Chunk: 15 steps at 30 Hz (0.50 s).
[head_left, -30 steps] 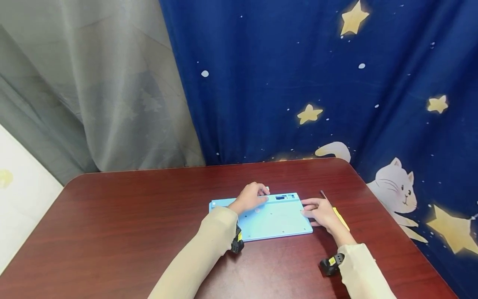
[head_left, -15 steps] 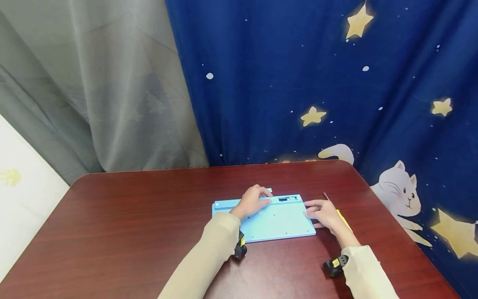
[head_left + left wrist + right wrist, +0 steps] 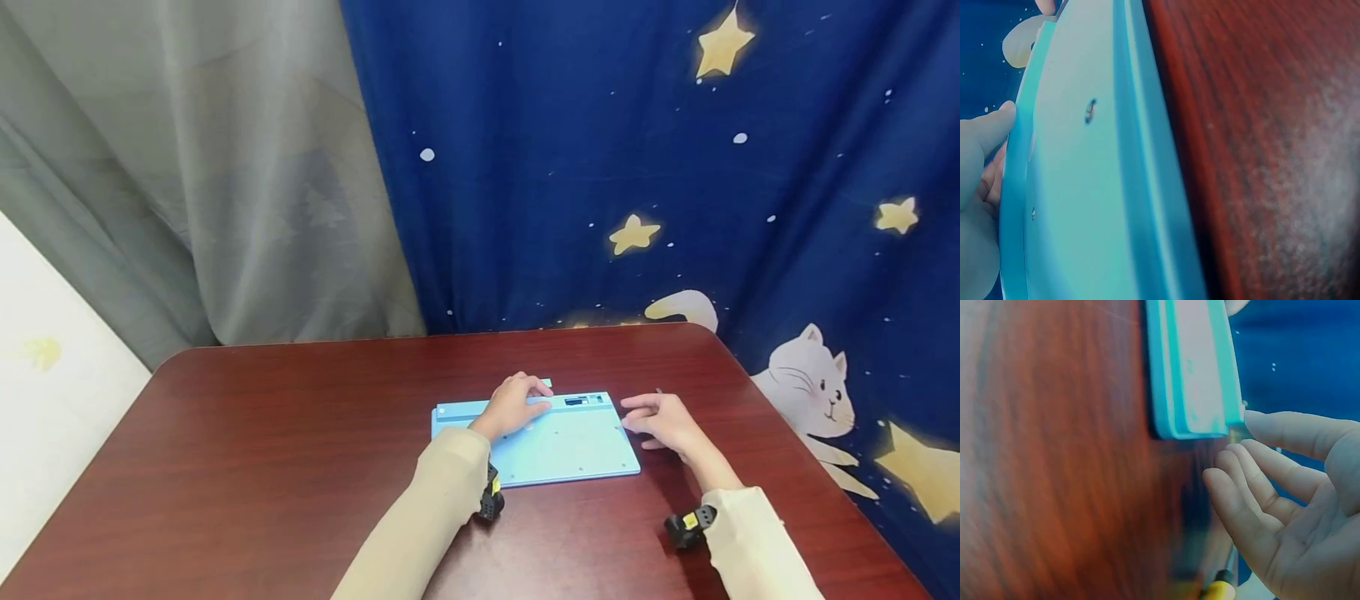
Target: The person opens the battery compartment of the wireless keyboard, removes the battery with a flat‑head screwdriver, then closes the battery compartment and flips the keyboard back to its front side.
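A light blue keyboard (image 3: pixel 566 446) lies underside up on the table, with small screws in its back and an uncovered battery slot (image 3: pixel 577 402) near its far right corner. My left hand (image 3: pixel 512 406) holds its far edge, thumb on the raised strip and fingers beyond it; the left wrist view shows the thumb (image 3: pixel 999 128) against that edge. Just off the keyboard's right side, my right hand (image 3: pixel 663 423) is held with loosely bent, spread fingers and nothing between them. Behind the right hand lies a screwdriver, its yellow handle (image 3: pixel 1219 589) partly seen in the right wrist view.
A small light blue piece (image 3: pixel 547 382) lies just behind the keyboard by the left fingertips. The dark red table (image 3: pixel 300 467) runs back to a grey curtain (image 3: pixel 300 183) and a blue starry curtain (image 3: pixel 540 183).
My right hand has drawn away from the keyboard's right edge, moving right over the screwdriver, which it now mostly hides. The left hand keeps its place on the keyboard. The head view has shifted slightly.
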Each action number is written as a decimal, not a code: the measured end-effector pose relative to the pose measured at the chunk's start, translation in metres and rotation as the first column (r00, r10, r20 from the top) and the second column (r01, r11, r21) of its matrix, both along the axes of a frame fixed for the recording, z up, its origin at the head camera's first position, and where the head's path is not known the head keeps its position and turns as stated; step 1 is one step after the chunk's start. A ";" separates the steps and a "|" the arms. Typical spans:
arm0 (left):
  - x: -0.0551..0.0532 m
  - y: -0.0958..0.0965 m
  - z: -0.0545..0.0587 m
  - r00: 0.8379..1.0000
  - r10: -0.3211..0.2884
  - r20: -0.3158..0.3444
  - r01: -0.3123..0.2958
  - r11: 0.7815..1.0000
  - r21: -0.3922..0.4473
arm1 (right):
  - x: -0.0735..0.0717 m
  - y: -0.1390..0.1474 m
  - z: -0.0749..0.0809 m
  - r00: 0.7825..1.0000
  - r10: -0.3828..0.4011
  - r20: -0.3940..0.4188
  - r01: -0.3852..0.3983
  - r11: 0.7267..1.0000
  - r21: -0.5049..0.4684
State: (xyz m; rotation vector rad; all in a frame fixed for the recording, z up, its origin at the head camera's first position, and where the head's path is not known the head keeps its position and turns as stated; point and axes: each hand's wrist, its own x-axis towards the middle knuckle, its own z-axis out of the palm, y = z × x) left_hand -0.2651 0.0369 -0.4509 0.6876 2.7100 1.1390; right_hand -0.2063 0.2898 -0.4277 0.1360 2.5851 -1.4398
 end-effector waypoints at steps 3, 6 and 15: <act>0.000 -0.003 -0.002 1.000 0.004 0.000 -0.004 1.000 0.001 | -0.001 0.003 0.004 1.000 0.012 -0.021 -0.012 1.000 -0.004; 0.000 -0.004 -0.002 1.000 0.002 -0.010 -0.002 1.000 0.008 | -0.002 0.009 0.010 0.999 0.024 -0.047 -0.023 1.000 0.010; 0.000 -0.001 -0.002 1.000 0.010 -0.005 -0.010 1.000 0.010 | 0.002 0.033 0.022 0.995 0.015 -0.102 -0.008 0.998 0.067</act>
